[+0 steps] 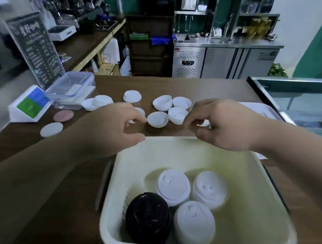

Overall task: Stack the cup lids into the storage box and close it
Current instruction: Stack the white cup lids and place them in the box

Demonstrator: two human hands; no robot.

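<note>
Near the tabletop's front edge your storage box (pixel 260 184) holds four lid stacks (pixel 173 186), and many loose lids (pixel 157 119) wait beyond it. Your left hand (pixel 115 124) reaches empty; whether your right hand (pixel 222 123) grips, I cannot tell.

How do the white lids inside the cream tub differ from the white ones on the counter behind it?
The boxed lids stand nested in tall stacks; the counter lids lie loose or in low piles. The boxed lids face dome up inside the cream tub; several counter lids are tilted or hollow side up on the wooden counter. Both are white plastic.
</note>
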